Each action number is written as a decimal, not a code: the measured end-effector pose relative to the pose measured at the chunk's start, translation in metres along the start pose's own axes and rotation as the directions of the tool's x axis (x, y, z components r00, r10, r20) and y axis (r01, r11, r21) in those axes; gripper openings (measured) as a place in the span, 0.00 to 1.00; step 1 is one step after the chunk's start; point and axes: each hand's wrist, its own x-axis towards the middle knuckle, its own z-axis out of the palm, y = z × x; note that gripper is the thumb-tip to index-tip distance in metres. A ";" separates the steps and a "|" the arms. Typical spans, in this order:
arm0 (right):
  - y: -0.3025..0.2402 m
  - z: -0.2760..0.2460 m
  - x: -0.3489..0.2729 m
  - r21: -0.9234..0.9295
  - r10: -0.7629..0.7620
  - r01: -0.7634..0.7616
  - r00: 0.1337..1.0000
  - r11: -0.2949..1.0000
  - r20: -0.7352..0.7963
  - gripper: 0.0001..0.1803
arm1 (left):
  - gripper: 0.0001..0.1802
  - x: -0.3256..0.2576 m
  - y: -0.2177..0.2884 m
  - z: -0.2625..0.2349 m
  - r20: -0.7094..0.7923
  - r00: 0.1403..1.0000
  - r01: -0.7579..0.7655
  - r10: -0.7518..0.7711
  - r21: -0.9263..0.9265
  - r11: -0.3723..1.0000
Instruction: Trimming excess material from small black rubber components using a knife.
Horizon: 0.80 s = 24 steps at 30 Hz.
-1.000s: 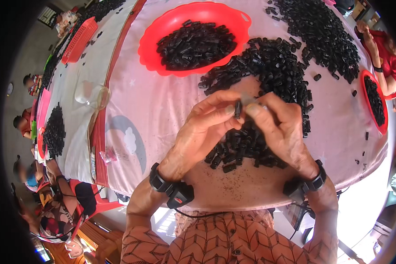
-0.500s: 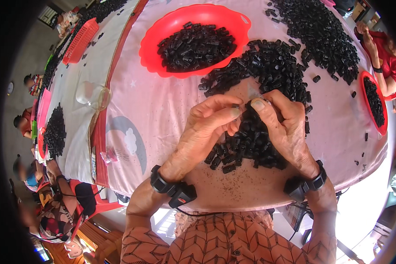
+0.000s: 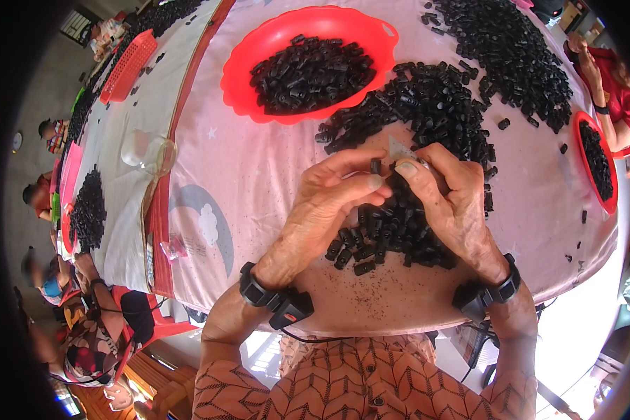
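My left hand (image 3: 332, 192) pinches a small black plastic part (image 3: 376, 166) upright between thumb and forefinger. Close beside it, my right hand (image 3: 453, 192) is closed on a thin, pale grey blade (image 3: 397, 148), whose flat pointed end sticks out past the thumb and forefinger. Whether the blade touches the part I cannot tell. Below both hands lies a loose pile of similar black parts (image 3: 392, 224) on the pink patterned tablecloth (image 3: 273, 168). Fine crumbs are scattered on the cloth near my body.
A red scalloped basin (image 3: 241, 63) with black parts stands beyond my left hand. More black parts (image 3: 500, 56) spread at the far right. A clear round container (image 3: 159, 155) lies to the left. A co-worker (image 3: 619, 91) sits at the right by another red bowl (image 3: 611, 203); other people sit along the left.
The black part in my left hand now stands upright and shows more plainly. My right hand has shifted slightly, and more of the blade shows between the hands.
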 end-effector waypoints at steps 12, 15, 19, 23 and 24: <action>0.002 0.002 -0.004 -0.054 -0.035 0.044 0.986 0.998 0.162 0.16 | 0.16 0.002 0.004 -0.009 0.054 0.998 -0.002 0.012 -0.171 0.985; 0.007 0.005 -0.005 -0.075 -0.118 0.133 0.977 0.988 0.178 0.16 | 0.17 0.000 0.004 -0.005 0.043 0.999 -0.010 0.019 -0.210 0.978; 0.009 0.008 -0.006 -0.036 -0.137 0.146 0.975 0.989 0.174 0.16 | 0.17 0.000 0.002 -0.008 0.077 0.997 0.013 0.003 -0.212 0.977; 0.008 0.007 -0.006 -0.050 -0.142 0.154 0.972 0.987 0.188 0.15 | 0.17 0.000 0.002 -0.004 0.078 0.997 0.014 0.001 -0.199 0.980; 0.008 0.007 -0.006 -0.050 -0.142 0.154 0.972 0.987 0.188 0.15 | 0.17 -0.001 0.002 -0.004 0.077 0.997 0.015 0.001 -0.199 0.980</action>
